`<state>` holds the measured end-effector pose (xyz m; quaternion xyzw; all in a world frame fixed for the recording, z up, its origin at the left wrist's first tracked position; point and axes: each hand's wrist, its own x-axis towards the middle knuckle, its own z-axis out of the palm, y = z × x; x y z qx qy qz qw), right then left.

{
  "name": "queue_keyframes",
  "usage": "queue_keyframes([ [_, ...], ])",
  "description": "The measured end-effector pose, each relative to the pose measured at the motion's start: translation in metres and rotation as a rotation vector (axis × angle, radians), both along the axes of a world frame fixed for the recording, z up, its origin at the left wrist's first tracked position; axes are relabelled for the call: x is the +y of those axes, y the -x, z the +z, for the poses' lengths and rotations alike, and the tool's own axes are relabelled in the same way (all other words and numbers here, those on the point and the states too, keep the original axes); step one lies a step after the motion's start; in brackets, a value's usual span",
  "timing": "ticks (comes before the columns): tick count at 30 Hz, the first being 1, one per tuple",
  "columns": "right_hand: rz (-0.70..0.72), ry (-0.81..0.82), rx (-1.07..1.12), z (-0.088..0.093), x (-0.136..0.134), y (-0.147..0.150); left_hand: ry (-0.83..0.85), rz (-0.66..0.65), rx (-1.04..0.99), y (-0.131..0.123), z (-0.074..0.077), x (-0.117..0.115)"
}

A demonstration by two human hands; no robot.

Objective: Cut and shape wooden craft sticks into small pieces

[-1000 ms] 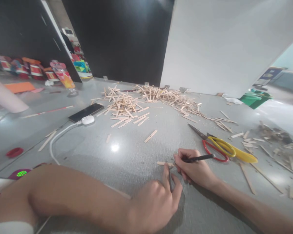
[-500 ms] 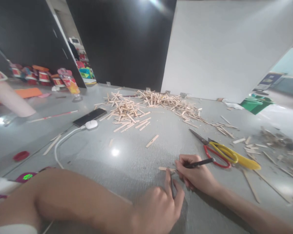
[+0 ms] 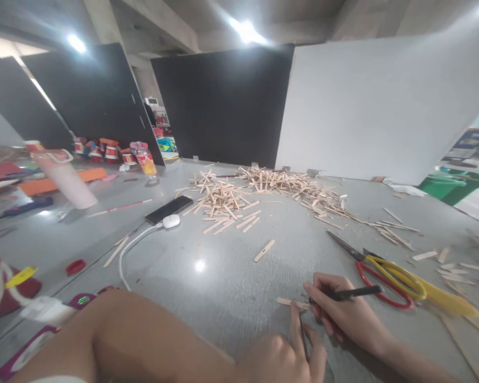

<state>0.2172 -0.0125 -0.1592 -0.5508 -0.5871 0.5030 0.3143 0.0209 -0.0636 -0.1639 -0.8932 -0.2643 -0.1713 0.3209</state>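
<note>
My right hand (image 3: 343,308) is closed around a black pen (image 3: 357,292), its tip down by a short wooden craft stick (image 3: 284,301) that lies flat on the table. The index finger of my left hand (image 3: 287,354) presses this stick against the tabletop. A thin dark object (image 3: 304,335) shows between the left index finger and thumb; its kind I cannot make out. Beyond the hands lies a single craft stick (image 3: 264,250) with a dark mark on it. Scissors (image 3: 387,274) with red and yellow handles lie to the right of my right hand.
Piles of craft sticks (image 3: 223,197) spread across the table's back. A phone (image 3: 168,209), a white charger (image 3: 171,221) with its cable and a red ring (image 3: 75,267) lie left. Farther left stands a pink tumbler (image 3: 69,183). A yellow-handled tool (image 3: 449,298) lies beside the scissors.
The camera view has tilted up and shifted left, so everything appears lower and farther right. Both hands stay at the same stick, the pen still in my right hand.
</note>
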Motion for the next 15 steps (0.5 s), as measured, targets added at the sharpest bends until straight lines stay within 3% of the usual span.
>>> queue_keyframes([
  [5, 0.051, -0.038, 0.092, 0.0, 0.002, -0.003, -0.022, 0.0, -0.029, 0.0, 0.001, 0.0],
  [15, -0.025, -0.039, -0.04, 0.01, 0.0, 0.0, 0.319, -0.004, 0.168, -0.001, 0.02, -0.006],
])
